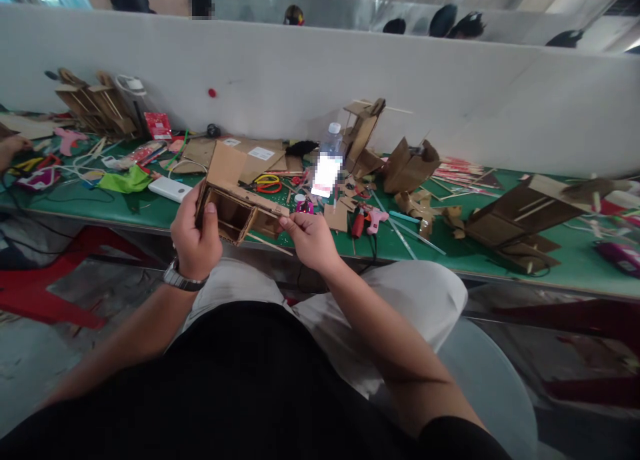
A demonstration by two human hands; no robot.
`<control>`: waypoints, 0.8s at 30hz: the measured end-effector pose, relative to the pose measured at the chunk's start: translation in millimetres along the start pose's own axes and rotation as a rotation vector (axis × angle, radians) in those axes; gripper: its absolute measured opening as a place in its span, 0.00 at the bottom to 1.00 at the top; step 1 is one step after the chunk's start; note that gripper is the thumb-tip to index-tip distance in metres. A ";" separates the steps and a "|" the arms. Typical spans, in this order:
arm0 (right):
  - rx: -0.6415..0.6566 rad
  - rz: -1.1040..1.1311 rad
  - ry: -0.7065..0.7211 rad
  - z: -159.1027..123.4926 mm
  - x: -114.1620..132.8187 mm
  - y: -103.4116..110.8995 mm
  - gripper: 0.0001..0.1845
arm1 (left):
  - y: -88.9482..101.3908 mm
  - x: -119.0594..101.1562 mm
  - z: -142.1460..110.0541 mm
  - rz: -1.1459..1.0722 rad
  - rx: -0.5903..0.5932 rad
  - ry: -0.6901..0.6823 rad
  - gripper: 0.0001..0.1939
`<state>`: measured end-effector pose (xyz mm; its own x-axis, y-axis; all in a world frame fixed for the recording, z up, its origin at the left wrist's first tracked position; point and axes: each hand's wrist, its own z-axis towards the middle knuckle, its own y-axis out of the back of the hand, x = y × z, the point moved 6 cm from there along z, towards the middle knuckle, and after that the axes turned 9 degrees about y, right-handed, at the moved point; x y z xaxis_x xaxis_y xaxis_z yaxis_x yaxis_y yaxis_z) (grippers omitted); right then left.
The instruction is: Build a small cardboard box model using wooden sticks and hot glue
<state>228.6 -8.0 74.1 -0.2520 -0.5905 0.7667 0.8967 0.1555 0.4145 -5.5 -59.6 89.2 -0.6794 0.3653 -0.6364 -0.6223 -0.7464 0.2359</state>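
My left hand (199, 230), with a metal watch on the wrist, grips the near left end of a small cardboard structure (227, 193). Open compartments in it face me, and a flap stands up at its left. The fingers of my right hand (313, 239) are pinched at the right end of the same piece, by a thin strip along its top edge. A wooden stick (270, 243) juts out below toward the right. Both hands hold the piece above my lap, at the front edge of the green table (133, 248).
A clear bottle (332, 143), a pink glue gun (376, 219), a red-handled tool (357, 225) and a white power bank (170, 189) lie beyond my hands. Other cardboard structures (525, 213) stand at right and back left. A white partition (280, 73) closes the back. Another person's hand (11, 150) is at far left.
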 end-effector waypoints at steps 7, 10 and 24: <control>-0.018 -0.467 0.305 -7.5 8.3 0.4 0.26 | 1.5 2.0 -0.5 -0.007 0.006 0.019 0.24; -0.021 -0.458 0.298 -8.7 9.3 0.0 0.26 | 2.9 0.3 -0.8 -0.029 0.006 0.003 0.24; -0.074 -0.136 0.106 -5.5 4.9 -1.2 0.35 | 6.9 -8.8 0.5 -0.003 0.003 -0.074 0.23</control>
<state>228.3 -15.4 74.7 -0.3364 -0.6830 0.6483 0.8824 0.0119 0.4703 -4.0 -67.7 96.8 -0.7045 0.4072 -0.5813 -0.6252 -0.7436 0.2368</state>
